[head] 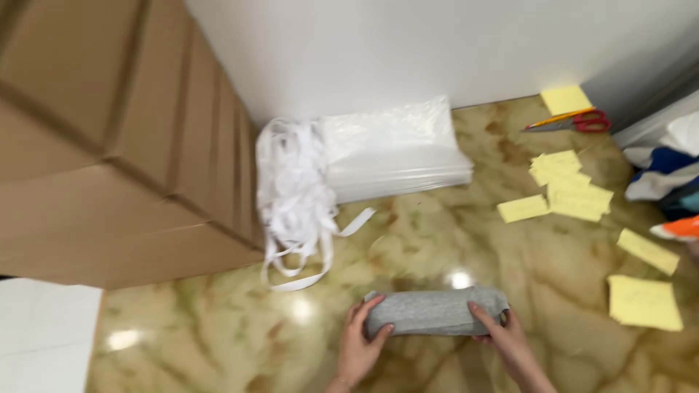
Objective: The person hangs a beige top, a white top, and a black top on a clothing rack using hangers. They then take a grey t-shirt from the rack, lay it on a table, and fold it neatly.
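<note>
A folded grey cloth (435,311) lies on the marbled tabletop (218,327) near the front edge. My left hand (358,346) grips its left end, fingers curled over the top. My right hand (506,340) holds its right end, fingers resting along the upper side. Both hands sit low in the head view, wrists cut off by the frame's bottom.
A pile of white strips (295,196) and a stack of clear plastic bags (393,149) sit at the back. Cardboard boxes (109,138) rise on the left. Yellow paper slips (571,189) and red-handled scissors (571,121) lie at the right, beside coloured fabric (670,175).
</note>
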